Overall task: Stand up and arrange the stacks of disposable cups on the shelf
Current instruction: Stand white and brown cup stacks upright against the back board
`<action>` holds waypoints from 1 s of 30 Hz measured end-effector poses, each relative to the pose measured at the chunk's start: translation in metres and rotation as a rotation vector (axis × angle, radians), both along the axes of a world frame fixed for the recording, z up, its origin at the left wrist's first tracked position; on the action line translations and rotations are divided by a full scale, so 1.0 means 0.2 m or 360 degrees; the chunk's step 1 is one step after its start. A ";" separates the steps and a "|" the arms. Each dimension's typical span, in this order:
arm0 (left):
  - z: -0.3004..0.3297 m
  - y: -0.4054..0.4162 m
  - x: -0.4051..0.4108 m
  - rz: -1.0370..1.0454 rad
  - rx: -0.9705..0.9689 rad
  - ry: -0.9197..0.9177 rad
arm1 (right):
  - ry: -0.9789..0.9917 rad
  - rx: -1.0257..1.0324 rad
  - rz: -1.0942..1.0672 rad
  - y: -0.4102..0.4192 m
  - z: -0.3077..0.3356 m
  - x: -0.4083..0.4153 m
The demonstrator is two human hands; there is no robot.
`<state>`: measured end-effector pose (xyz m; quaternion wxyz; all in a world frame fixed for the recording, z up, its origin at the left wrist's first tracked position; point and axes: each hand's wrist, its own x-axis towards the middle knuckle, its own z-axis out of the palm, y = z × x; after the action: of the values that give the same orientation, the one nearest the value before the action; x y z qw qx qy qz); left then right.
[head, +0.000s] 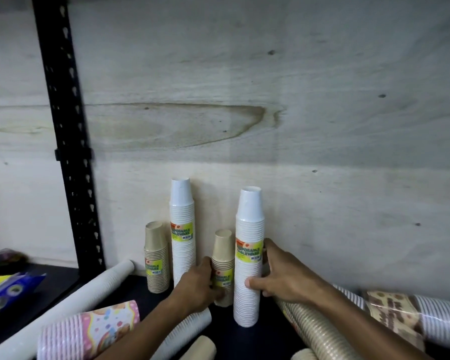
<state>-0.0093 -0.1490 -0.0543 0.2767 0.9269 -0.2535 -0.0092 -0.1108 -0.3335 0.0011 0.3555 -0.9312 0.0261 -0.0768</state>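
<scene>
Two white stacks (248, 268) (183, 237) are wearing yellow-green labels; two kraft-brown stacks (222, 266) (156, 258) are showing the same. A pink striped stack (89, 333) is showing coloured dots. The shelf (244, 341) is looking black.

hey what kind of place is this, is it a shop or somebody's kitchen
Probably a shop or stockroom shelf, not a kitchen: several shrink-wrapped, labelled white cup stacks and kraft cup stacks, a slotted black metal upright, and a bare plywood back panel.

One camera sits on the person's head. It looks forward and down, close behind both hands (234, 281), facing the shelf (226, 341) and the wall (270, 100) past them.
</scene>
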 end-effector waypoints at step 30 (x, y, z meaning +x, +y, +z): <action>0.12 0.02 -0.07 0.0305 0.0081 -0.0172 | -0.0039 -0.0240 -0.0321 -0.03 0.04 0.04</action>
<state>-0.0238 -0.1454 -0.0307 0.2387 0.9527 -0.1780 0.0610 -0.1034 -0.3390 0.0089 0.2752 -0.9469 0.1095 -0.1253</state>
